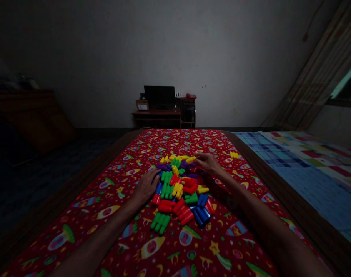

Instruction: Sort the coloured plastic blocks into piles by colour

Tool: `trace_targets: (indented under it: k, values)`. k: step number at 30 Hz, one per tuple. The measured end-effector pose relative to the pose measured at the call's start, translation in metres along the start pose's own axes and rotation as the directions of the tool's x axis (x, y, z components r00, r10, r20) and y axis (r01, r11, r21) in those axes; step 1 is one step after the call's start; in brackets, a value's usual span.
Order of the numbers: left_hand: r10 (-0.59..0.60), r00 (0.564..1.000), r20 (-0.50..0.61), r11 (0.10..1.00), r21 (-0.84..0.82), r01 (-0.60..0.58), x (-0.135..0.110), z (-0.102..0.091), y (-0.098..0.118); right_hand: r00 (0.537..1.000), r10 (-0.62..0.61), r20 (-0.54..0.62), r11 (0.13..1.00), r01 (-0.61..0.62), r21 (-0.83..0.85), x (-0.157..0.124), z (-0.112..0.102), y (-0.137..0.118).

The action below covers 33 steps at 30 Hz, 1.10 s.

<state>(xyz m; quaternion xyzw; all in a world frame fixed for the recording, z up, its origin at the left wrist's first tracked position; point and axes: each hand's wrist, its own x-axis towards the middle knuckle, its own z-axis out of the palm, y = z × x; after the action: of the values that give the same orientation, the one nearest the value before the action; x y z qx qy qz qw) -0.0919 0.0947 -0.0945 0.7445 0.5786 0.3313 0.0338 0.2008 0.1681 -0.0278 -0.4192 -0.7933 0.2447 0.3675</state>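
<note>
A heap of plastic toy building blocks (167, 184) in green, red, yellow, blue and purple lies on a red patterned cloth (106, 231). My left hand (147, 186) rests along the heap's left side, fingers stretched out, near a blue block (158, 188) and the green ones. At the far right of the heap, my right hand (207, 162) has its fingertips closed at the end of a yellow block (190, 160). Purple blocks (187, 166) lie just below it. A green block (160, 223) sits at the near edge, beside red blocks (185, 216) and a blue block (202, 216).
One yellow block (234, 155) lies apart on the right of the cloth. Beyond the far end stands a low desk (156, 113) with a monitor (160, 95). Bedding in blue check (267, 165) spreads to the right. A wooden cabinet (28, 115) stands at left.
</note>
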Motion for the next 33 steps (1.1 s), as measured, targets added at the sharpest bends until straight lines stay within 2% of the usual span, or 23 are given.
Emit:
trace_targets:
  k: [3,6,8,10,11,13,15,17,19,22,23,25,27,29,31,33]
  values:
    - [0.004,1.0,-0.003,1.0,-0.007,-0.004,0.001,0.0,-0.001,0.975,0.074,-0.209,0.992,-0.094,-0.088,0.002,-0.026,0.023]
    - [0.007,1.0,0.002,1.0,-0.008,-0.007,0.002,0.001,-0.003,0.902,0.13,-0.412,0.929,-0.256,-0.268,-0.003,-0.054,0.05]
    - [0.003,1.0,0.001,1.0,-0.007,-0.003,0.002,0.002,-0.005,0.852,0.181,-0.491,0.861,-0.379,-0.339,-0.01,-0.069,0.066]
    - [-0.001,1.0,0.005,1.0,-0.009,0.001,0.002,0.002,-0.005,0.827,0.232,-0.513,0.792,-0.466,-0.394,-0.016,-0.079,0.076]
    - [-0.002,1.0,0.007,1.0,-0.01,0.002,0.002,0.002,-0.005,0.83,0.255,-0.497,0.758,-0.49,-0.43,-0.019,-0.083,0.079]
    - [0.0,1.0,0.012,1.0,-0.006,0.001,0.002,0.002,-0.006,0.853,0.289,-0.435,0.696,-0.499,-0.517,-0.023,-0.088,0.078]
    - [0.002,1.0,0.008,1.0,-0.001,-0.002,0.002,0.002,-0.006,0.883,0.272,-0.382,0.658,-0.461,-0.596,-0.022,-0.088,0.067]
    - [0.008,1.0,0.003,1.0,0.003,-0.008,0.002,0.002,-0.007,0.917,0.197,-0.346,0.669,-0.384,-0.637,-0.018,-0.082,0.049]
    - [0.012,1.0,-0.001,1.0,0.004,-0.012,0.002,0.003,-0.008,0.956,0.104,-0.274,0.74,-0.258,-0.622,-0.012,-0.066,0.026]
    - [0.008,1.0,-0.007,1.0,0.001,-0.008,0.002,0.002,-0.007,0.999,-0.026,-0.042,0.891,0.003,-0.455,-0.004,-0.028,-0.013]
    - [0.007,1.0,-0.006,1.0,0.0,-0.007,0.001,0.002,-0.006,0.996,-0.07,0.059,0.92,0.087,-0.381,-0.002,-0.014,-0.026]
    - [0.007,1.0,-0.001,1.0,-0.005,-0.007,0.001,0.0,-0.003,0.959,-0.135,0.249,0.925,0.212,-0.315,0.001,0.014,-0.05]
    - [0.01,1.0,0.01,1.0,-0.01,-0.01,0.001,-0.001,0.0,0.924,-0.12,0.364,0.891,0.262,-0.37,0.004,0.036,-0.068]
    - [0.016,1.0,0.017,1.0,-0.018,-0.015,0.001,-0.002,0.001,0.917,-0.072,0.392,0.849,0.263,-0.458,0.007,0.051,-0.077]
    - [0.014,1.0,0.014,1.0,-0.019,-0.013,0.001,-0.002,0.001,0.928,-0.055,0.369,0.845,0.24,-0.478,0.01,0.056,-0.077]
    - [0.009,1.0,0.007,1.0,-0.014,-0.009,0.001,-0.001,0.0,0.953,-0.061,0.297,0.883,0.19,-0.429,0.013,0.05,-0.066]
